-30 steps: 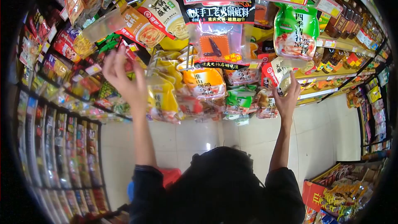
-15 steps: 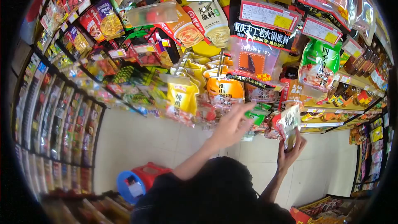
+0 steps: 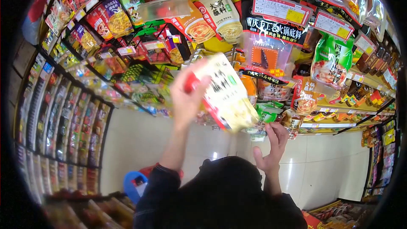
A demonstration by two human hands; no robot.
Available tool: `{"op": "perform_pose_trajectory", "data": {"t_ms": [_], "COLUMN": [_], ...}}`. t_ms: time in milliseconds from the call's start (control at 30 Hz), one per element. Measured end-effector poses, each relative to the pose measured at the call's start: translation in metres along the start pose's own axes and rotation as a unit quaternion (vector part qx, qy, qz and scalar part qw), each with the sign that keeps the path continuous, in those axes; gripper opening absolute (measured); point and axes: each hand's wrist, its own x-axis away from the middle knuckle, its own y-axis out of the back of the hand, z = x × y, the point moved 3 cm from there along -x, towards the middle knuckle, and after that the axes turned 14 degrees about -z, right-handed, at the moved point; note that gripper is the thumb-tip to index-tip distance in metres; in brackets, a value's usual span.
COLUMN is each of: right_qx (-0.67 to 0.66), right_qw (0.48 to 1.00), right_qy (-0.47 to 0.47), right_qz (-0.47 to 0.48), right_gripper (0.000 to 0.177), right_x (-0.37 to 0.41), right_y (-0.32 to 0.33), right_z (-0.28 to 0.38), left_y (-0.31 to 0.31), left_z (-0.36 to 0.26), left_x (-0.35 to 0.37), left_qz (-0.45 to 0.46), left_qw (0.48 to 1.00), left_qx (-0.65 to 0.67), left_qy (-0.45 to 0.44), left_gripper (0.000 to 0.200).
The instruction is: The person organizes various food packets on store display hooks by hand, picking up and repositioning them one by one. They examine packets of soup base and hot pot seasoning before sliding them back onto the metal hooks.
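Note:
My left hand (image 3: 186, 99), slightly blurred, is closed on the edge of a cream hot pot dipping sauce packet (image 3: 231, 97) with a red side band. This packet is tilted in front of the rack, hiding some hanging pouches behind it. My right hand (image 3: 273, 146) holds nothing, its fingers apart and bent, just below a small green packet (image 3: 268, 112). A similar cream dipping sauce packet (image 3: 222, 15) hangs on a hook above, beside an orange-brown pouch (image 3: 196, 24). Right of these hangs a black and clear hot pot base pack (image 3: 271, 46).
A green pouch (image 3: 333, 61) hangs at the right, beside shelves of bottles (image 3: 345, 97). Price tags (image 3: 283, 10) jut out from the hooks. Below is a tiled floor (image 3: 326, 161) with a blue round container (image 3: 135, 185). More packed shelves (image 3: 63, 123) stand at the left.
The packet that was in my right hand is out of it, and that hand has moved left and opened. My left hand has moved up and left and now grips the cream packet.

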Motion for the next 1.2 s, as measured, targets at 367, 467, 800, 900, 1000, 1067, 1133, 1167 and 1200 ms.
{"op": "perform_pose_trajectory", "data": {"t_ms": [367, 467, 800, 900, 1000, 1067, 1133, 1167, 1200], "right_qx": [0.021, 0.047, 0.033, 0.030, 0.026, 0.024, 0.019, 0.015, 0.011], "right_qw": [0.994, 0.993, 0.983, 0.984, 0.981, 0.980, 0.978, 0.977, 0.976], "right_qy": [-0.082, -0.094, -0.176, -0.172, -0.185, -0.193, -0.204, -0.209, -0.215], "right_qz": [0.069, 0.063, 0.037, 0.041, 0.043, 0.038, 0.033, 0.031, 0.030], "right_gripper": [0.056, 0.054, 0.049, 0.050, 0.051, 0.050, 0.050, 0.049, 0.049], "right_x": [0.029, 0.040, 0.051, 0.055, 0.057, 0.058, 0.058, 0.058, 0.059], "right_y": [0.006, 0.009, 0.017, 0.017, 0.017, 0.018, 0.019, 0.020, 0.020], "right_z": [-0.032, -0.042, -0.056, -0.061, -0.063, -0.064, -0.065, -0.065, -0.065], "left_y": [-0.025, -0.029, -0.037, -0.040, -0.042, -0.045, -0.047, -0.048, -0.047], "left_z": [-0.006, -0.002, -0.001, 0.002, 0.003, -0.004, -0.001, 0.001, 0.004], "left_x": [-0.117, -0.127, -0.132, -0.132, -0.134, -0.131, -0.134, -0.135, -0.137], "left_qz": [0.028, 0.030, 0.004, -0.001, 0.000, 0.001, -0.005, -0.009, -0.009], "left_qw": [0.995, 0.996, 0.992, 0.991, 0.993, 0.994, 0.996, 0.996, 0.997], "left_qx": [0.096, 0.079, 0.120, 0.126, 0.104, 0.093, 0.077, 0.070, 0.059], "left_qy": [-0.005, -0.031, -0.045, -0.053, -0.061, -0.049, -0.048, -0.049, -0.052], "left_gripper": [0.043, 0.044, 0.043, 0.041, 0.039, 0.038, 0.038, 0.039, 0.039]}}
